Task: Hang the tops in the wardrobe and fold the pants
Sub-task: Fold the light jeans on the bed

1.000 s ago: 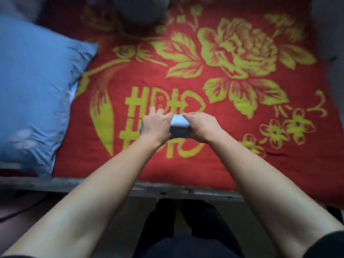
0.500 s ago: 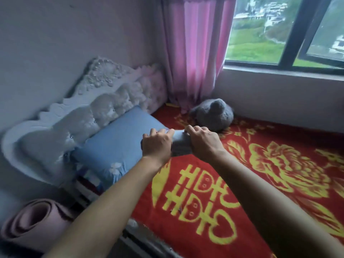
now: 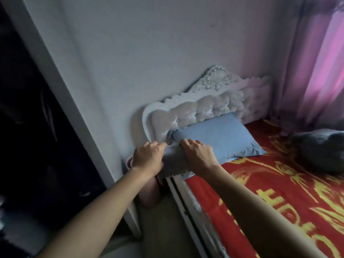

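My left hand (image 3: pixel 149 157) and right hand (image 3: pixel 197 154) clamped on a grey folded pants bundle (image 3: pixel 174 162) between them, compact, blue pillow (image 3: pixel 221 135) just beyond

wardrobe (image 3: pixel 28 127): far left, open, interior dark, contents unreadable
wall (image 3: pixel 167 53): right of wardrobe, behind headboard
headboard (image 3: pixel 210 105): against wall, at bed's head end
bed (image 3: pixel 279 202): right half, running from headboard toward camera
pillow (image 3: pixel 219 136): on bed, touching headboard front
plush item (image 3: pixel 320 148): on bed, far right, well apart from pillow
curtain (image 3: pixel 320 71): upper right, behind bed's far side
rolled mat (image 3: pixel 149 192): on floor, between wardrobe and bed frame, below left hand
folded bundle (image 3: pixel 174 162): above bed's near corner, before pillow, between both hands
left hand (image 3: pixel 149 158): on bundle's left end
right hand (image 3: pixel 198 154): on bundle's right end
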{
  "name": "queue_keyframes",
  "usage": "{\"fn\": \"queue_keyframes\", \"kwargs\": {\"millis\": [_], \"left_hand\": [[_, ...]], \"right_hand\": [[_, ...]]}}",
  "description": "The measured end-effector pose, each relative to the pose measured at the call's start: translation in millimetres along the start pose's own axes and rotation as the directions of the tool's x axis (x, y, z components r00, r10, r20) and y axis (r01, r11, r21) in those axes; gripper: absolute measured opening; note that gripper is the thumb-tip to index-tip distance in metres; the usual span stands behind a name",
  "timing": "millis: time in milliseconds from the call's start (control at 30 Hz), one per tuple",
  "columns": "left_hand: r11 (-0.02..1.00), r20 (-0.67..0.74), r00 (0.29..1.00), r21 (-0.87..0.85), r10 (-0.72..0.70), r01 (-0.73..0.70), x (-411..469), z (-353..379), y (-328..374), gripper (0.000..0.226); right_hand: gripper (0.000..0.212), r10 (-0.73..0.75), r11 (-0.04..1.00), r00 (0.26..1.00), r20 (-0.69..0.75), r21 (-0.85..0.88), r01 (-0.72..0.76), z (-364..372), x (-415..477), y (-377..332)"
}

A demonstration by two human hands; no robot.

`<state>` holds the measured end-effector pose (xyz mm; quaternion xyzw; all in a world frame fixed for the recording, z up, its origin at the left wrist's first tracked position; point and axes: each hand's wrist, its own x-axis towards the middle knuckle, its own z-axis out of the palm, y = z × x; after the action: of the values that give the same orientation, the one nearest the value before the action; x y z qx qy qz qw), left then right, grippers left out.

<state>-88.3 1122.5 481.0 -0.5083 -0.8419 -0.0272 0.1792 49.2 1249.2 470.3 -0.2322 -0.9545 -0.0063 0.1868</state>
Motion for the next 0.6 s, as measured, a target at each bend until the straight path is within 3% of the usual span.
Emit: {"fn": "queue_keyframes", "kwargs": {"millis": [233,433,600], "left_hand": [[0.974,-0.063,0.972,0.009,-0.227,0.228,-82,-37,-186,0.034],[0.934,-0.133,0.939,0.126,-0.318,0.335,-152,-73,-354,0.027],[0.9,-0.283,0.906,0.217,-0.314,0.379,-178,-131,-466,0.034]], "right_hand": [[0.033,-0.278,0.959,0.959,-0.061,0.038,0.281,-1,75,-187],[0.042,-0.428,0.902,0.899,-0.093,0.01,0.431,5,136,-366],[0.043,-0.485,0.867,0.845,-0.225,0.006,0.499,-26,192,-479]]}}
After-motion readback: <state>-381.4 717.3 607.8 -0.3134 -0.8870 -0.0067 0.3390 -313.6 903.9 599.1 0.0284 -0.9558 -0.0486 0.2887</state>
